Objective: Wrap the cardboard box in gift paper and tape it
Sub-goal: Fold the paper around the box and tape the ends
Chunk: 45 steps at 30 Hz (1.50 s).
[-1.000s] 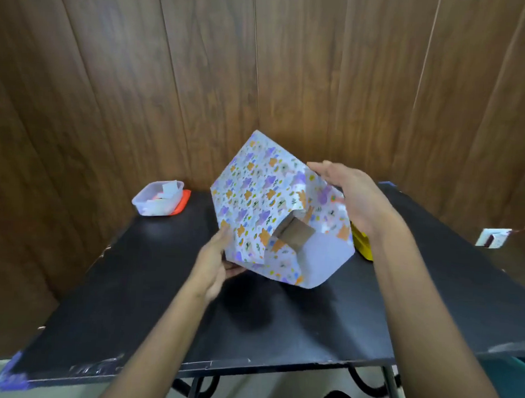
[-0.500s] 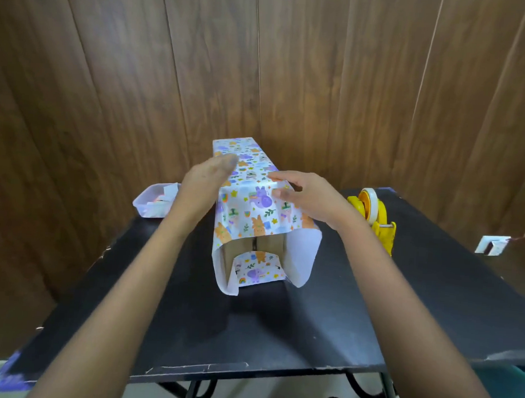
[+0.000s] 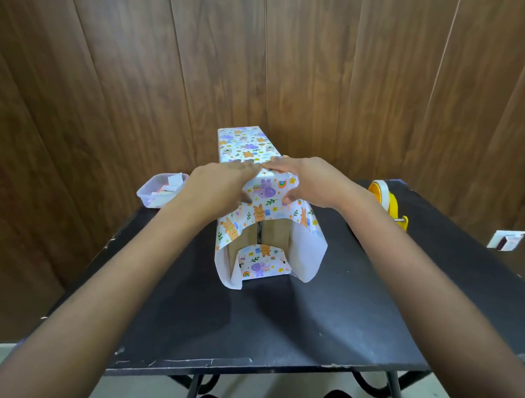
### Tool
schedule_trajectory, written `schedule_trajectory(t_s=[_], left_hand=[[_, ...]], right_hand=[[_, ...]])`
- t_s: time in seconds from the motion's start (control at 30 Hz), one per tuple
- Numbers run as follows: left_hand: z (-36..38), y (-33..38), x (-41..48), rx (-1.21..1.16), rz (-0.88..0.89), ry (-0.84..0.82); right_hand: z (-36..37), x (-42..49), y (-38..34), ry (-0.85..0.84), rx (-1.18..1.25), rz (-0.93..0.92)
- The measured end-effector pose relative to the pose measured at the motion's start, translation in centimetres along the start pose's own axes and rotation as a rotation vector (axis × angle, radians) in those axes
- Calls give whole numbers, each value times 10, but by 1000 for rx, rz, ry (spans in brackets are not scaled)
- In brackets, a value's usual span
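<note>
The cardboard box (image 3: pixel 276 233) lies mid-surface (image 3: pixel 249 320), running near to far, with gift paper (image 3: pixel 245 146) over it. The left hand (image 3: pixel 222 184) and right hand (image 3: pixel 311 180) rest side by side on its top. A container (image 3: pixel 155 193) sits far left and a tape dispenser (image 3: pixel 387 200) far right.

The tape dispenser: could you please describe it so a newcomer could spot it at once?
On the black table against the wood-panelled wall, look right of the half-wrapped box. The tape dispenser stands near the far right edge. It alone is yellow and carries a tape roll, unlike the plastic tub at far left.
</note>
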<state>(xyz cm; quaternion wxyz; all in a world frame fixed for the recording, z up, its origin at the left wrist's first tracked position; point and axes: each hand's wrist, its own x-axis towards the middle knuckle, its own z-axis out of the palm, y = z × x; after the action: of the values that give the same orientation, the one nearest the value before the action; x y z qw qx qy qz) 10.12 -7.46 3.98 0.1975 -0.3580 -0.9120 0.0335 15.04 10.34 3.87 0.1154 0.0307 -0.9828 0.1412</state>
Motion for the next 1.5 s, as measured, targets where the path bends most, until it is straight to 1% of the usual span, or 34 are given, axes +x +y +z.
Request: schedule_trajectory(t_s=[0.13, 0.23, 0.33, 0.37, 0.43, 0.5, 0.53, 0.67, 0.73, 0.83, 0.87, 0.9, 0.97, 1.0, 1.03, 1.07, 1.1, 1.13, 1.17, 1.2, 1.23, 1.27, 1.3, 1.37, 1.43, 1.5], left_hand=[[0, 9, -2, 193, 79, 32], [3, 8, -2, 236, 169, 60], [4, 6, -1, 236, 213, 66], [4, 4, -2, 219, 199, 77], [5, -2, -4, 144, 95, 85], [7, -5, -6, 67, -16, 52], [7, -4, -7, 56, -39, 37], [3, 3, -4, 104, -14, 56], [2, 4, -5, 166, 36, 73], [-1, 4, -7, 247, 94, 52], [-1, 4, -8, 268, 108, 41], [-2, 4, -8, 280, 118, 34], [-2, 4, -7, 288, 132, 34], [-1, 3, -6, 294, 137, 36], [-1, 3, -5, 304, 141, 36], [-1, 4, -5, 317, 146, 33], [-1, 4, -5, 331, 152, 29], [-1, 4, -5, 344, 155, 26], [-1, 5, -5, 354, 158, 25], [0, 4, -6, 360, 159, 27], [1, 4, -6, 363, 162, 35], [1, 4, -6, 364, 164, 43], [1, 5, -6, 364, 167, 48], [0, 6, -6, 367, 161, 39], [-1, 6, -7, 366, 152, 35], [0, 6, -7, 355, 149, 44]], right_hand=[[3, 1, -1, 38, -3, 11], [6, 3, 0, 46, 68, 21], [9, 4, 1, 63, 105, 33], [9, 4, 0, 74, 108, 34], [9, 4, -2, 95, 135, 43], [7, 5, -4, 90, 138, 41], [7, 5, -5, 85, 105, 35], [4, 4, -10, 90, -14, 55], [5, 5, -11, 102, -23, 62], [7, 6, -11, 115, 24, 56], [8, 5, -9, 105, 96, 57], [7, 3, -6, 89, 232, 60], [6, -9, 5, 69, 702, 85], [8, -16, 14, 121, 930, 111], [12, -23, 25, 233, 1074, 161], [17, -30, 39, 368, 1115, 238], [23, -36, 54, 502, 1064, 333], [29, -41, 72, 614, 914, 454], [35, -45, 92, 668, 682, 589], [40, -50, 113, 643, 453, 717], [42, -55, 131, 573, 278, 827], [43, -59, 143, 485, 196, 925], [42, -62, 153, 412, 191, 990], [40, -65, 162, 339, 267, 1004], [36, -63, 166, 346, 321, 968], [31, -60, 168, 392, 370, 961]])
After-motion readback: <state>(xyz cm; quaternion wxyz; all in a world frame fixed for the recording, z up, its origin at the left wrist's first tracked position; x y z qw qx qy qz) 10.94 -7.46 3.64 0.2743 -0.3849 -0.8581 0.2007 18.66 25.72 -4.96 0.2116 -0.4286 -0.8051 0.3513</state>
